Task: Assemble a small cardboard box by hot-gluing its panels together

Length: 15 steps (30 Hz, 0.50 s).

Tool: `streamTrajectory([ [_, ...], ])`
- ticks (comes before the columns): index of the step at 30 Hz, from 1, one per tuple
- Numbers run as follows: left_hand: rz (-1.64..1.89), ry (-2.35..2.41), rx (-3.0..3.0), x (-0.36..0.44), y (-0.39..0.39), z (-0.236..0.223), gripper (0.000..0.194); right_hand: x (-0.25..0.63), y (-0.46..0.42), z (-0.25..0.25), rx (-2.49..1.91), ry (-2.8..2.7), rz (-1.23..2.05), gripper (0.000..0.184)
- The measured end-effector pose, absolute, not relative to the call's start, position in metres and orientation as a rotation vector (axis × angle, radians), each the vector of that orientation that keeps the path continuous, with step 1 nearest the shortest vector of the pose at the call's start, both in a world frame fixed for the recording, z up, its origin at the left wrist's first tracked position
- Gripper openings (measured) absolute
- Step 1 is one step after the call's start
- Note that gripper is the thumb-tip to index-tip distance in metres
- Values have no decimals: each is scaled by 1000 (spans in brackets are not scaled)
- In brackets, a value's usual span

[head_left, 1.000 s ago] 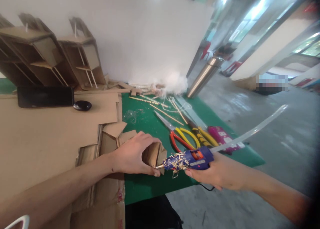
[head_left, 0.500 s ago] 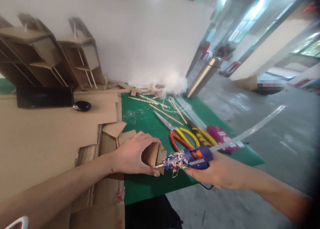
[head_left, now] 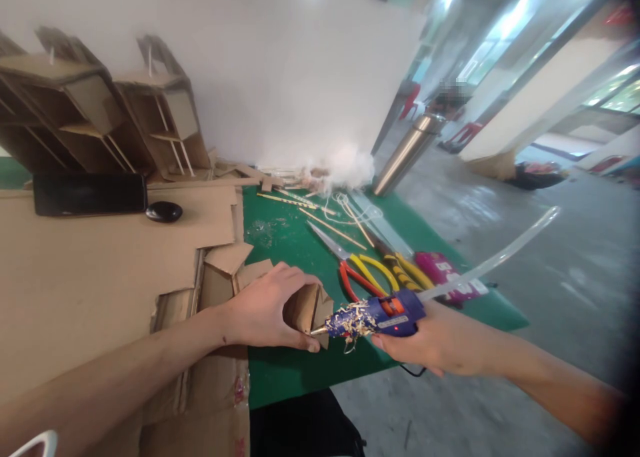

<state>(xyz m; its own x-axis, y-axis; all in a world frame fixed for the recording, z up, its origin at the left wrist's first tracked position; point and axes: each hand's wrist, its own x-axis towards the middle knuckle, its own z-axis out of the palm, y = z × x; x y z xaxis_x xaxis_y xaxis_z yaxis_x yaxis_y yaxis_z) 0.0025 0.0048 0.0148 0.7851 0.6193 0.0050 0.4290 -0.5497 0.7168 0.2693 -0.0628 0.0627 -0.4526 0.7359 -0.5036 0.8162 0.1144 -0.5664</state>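
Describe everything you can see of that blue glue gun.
The glue gun has a blue, plastic-looking body, orange inset, glowing red light and metal nozzle; pale shavings crust its front. A clear stick juts from the rear. Gripped by the right hand, it points left, tip at the cardboard piece; contact is unclear.

A tall steel bottle [head_left: 406,156] stood toward the back of the green surface [head_left: 290,374], with a purple packet [head_left: 443,272] nearer the front. At left, a black mouse [head_left: 164,211] lay beside a flat black object [head_left: 90,194]. Blurred red chairs [head_left: 466,134] stood on the grey floor [head_left: 575,257] beyond.
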Motion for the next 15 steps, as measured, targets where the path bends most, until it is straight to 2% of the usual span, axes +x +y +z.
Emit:
streamTrajectory([
  [5, 329, 770, 2223, 2, 5, 15, 77, 270, -60, 61, 1471, 2373, -1163, 24],
  [9, 316, 782, 2221, 2, 4, 17, 77, 281, -58, 56, 1362, 2387, -1132, 18],
  [15, 325, 768, 2225, 2, 5, 16, 80, 290, -60, 52, 1351, 2310, -1099, 26],
])
